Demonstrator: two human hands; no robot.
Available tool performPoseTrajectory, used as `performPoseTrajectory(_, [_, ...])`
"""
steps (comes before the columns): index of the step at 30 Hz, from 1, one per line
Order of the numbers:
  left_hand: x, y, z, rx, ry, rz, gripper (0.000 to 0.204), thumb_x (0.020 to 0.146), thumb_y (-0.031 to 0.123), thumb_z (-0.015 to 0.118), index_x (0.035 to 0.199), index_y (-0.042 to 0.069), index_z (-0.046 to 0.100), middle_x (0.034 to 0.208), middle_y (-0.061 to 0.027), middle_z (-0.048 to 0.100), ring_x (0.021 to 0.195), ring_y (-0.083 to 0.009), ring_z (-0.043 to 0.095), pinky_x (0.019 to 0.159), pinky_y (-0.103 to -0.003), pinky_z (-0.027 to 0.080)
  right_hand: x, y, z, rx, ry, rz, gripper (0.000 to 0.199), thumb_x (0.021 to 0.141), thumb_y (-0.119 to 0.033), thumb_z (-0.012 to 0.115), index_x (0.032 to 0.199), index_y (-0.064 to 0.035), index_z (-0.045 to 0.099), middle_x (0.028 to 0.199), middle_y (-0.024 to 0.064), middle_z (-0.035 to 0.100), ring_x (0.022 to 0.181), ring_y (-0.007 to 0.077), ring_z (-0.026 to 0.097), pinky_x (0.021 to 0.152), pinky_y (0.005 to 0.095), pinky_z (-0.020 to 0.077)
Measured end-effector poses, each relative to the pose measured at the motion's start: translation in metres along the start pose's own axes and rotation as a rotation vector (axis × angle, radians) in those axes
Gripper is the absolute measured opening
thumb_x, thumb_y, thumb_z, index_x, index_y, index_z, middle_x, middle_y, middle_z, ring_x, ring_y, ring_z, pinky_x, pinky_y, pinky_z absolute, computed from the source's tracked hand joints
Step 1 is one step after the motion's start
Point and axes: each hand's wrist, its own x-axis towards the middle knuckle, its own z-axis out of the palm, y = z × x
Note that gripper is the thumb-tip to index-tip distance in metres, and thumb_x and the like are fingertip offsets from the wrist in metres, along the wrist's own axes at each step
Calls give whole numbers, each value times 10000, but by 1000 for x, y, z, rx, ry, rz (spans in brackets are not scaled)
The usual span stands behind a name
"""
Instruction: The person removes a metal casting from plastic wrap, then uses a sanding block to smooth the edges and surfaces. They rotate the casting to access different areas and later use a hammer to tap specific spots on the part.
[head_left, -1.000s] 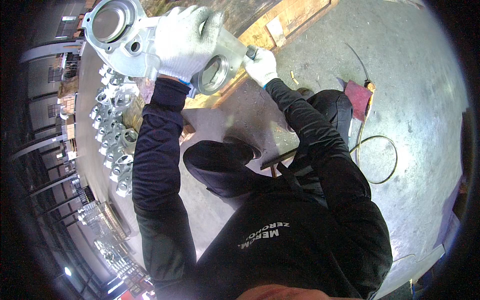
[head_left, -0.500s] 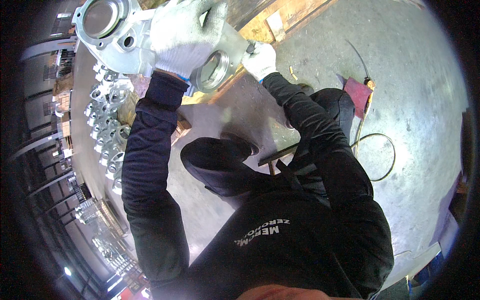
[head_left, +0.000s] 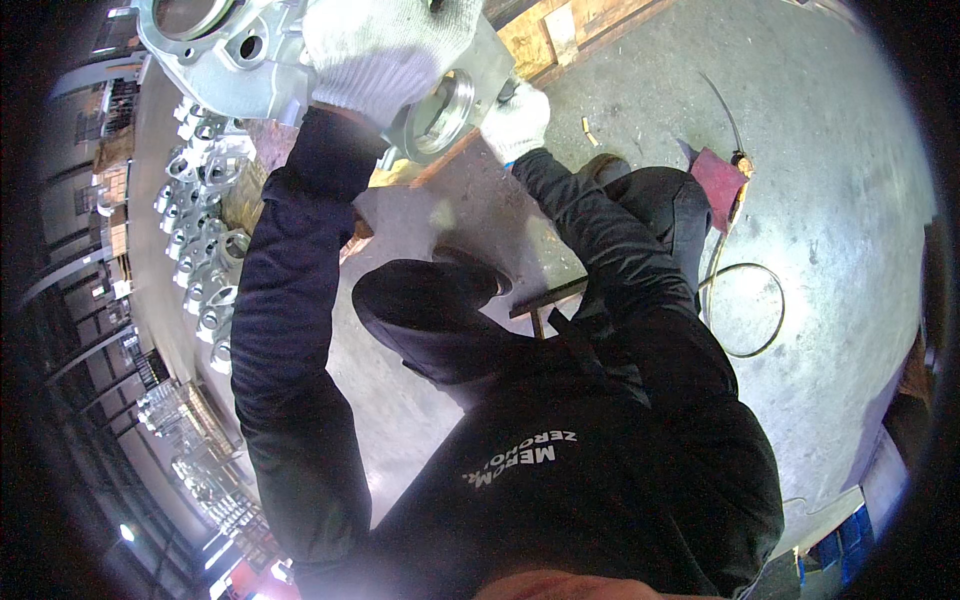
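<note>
A large grey cast-metal housing (head_left: 240, 60) with round bores fills the top left of the head view. My left hand (head_left: 385, 50), in a white knit glove, is clamped over the top of the housing. My right hand (head_left: 517, 120), also gloved in white, grips the housing's right end, next to a round opening (head_left: 445, 110). Both my sleeves are dark. The part is held up above a wooden pallet (head_left: 570, 30).
Rows of similar grey castings (head_left: 200, 240) lie stacked at the left. Below is a grey concrete floor (head_left: 820, 180) with a red rag (head_left: 720, 180) and a looped black cable (head_left: 745, 310). My dark trousers and shoes show in the middle.
The housing and both hands have moved up and closer to the camera, toward the top edge of the view. My grip on it is unchanged.
</note>
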Motion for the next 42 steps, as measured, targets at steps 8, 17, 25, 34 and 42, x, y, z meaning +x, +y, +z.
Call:
performPoseTrajectory(8, [3, -1, -2, -82, -30, -40, 282, 934, 287, 639, 1070, 52, 715, 987, -115, 706, 925, -325, 674, 842, -457, 526, -18, -1, 10, -36, 31, 25, 208, 831, -294, 719, 826, -86, 721, 732, 139, 707, 723, 342, 711, 647, 385, 554])
performPoseTrajectory(17, [21, -4, -8, -215, -112, -107, 244, 925, 268, 665, 1035, 61, 730, 957, -119, 712, 896, -324, 677, 816, -435, 532, -29, -26, -31, -630, -328, -216, 285, 854, -421, 671, 872, -142, 725, 744, 131, 705, 695, 343, 702, 640, 436, 560])
performPoseTrajectory(25, [30, -6, -2, -275, -150, -130, 210, 916, 252, 688, 1004, 69, 742, 931, -121, 716, 870, -324, 679, 793, -416, 536, 14, -18, -38, -566, -144, -62, 316, 887, -382, 649, 779, -87, 682, 761, 185, 682, 768, 409, 680, 686, 466, 537])
performPoseTrajectory(34, [25, -7, -2, -326, -158, -140, 183, 909, 220, 705, 996, 65, 748, 921, -129, 720, 862, -329, 680, 781, -401, 539, 23, 1, -23, -428, -123, -16, 227, 872, -300, 645, 816, -86, 697, 795, 182, 693, 792, 394, 685, 695, 441, 538])
performPoseTrajectory(42, [19, -1, 15, -305, 74, -127, 282, 943, 321, 635, 1058, 73, 706, 959, -96, 708, 915, -299, 673, 828, -431, 532, 32, -7, -19, -438, -91, -76, 260, 862, -353, 614, 824, -114, 709, 775, 164, 705, 781, 373, 699, 713, 457, 561])
